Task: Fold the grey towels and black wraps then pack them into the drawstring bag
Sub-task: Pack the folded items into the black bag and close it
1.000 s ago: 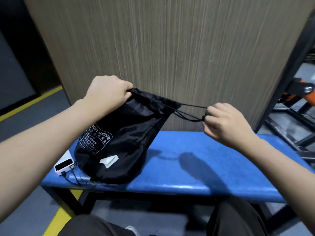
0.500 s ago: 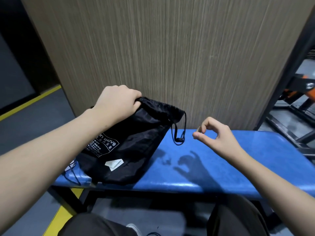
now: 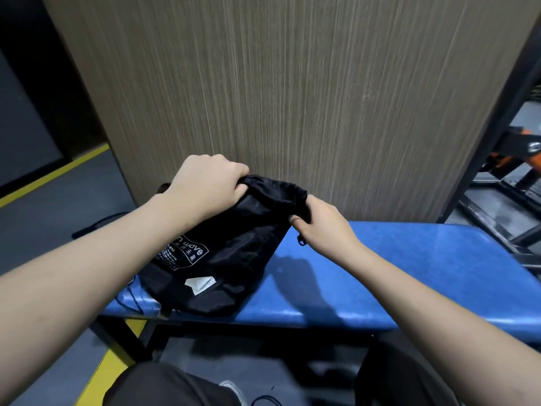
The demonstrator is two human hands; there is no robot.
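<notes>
Our left hand (image 3: 209,186) and right hand (image 3: 322,222) each grip the gathered mouth of the black nylon drawstring bag (image 3: 216,259). It rests on the blue padded worktop (image 3: 409,273).

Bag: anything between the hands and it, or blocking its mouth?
Nothing visible. The left hand and right hand both grip the gathered top of the bag directly. The mouth is bunched shut between them. No towels or wraps are in view; the bag lies on the bench.

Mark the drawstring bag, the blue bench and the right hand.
drawstring bag (image 3: 222,259): head view, black fabric of its body beside the white print.
blue bench (image 3: 424,273): head view, bare padded top.
right hand (image 3: 323,227): head view, back of the hand gripping the bag's mouth.
</notes>
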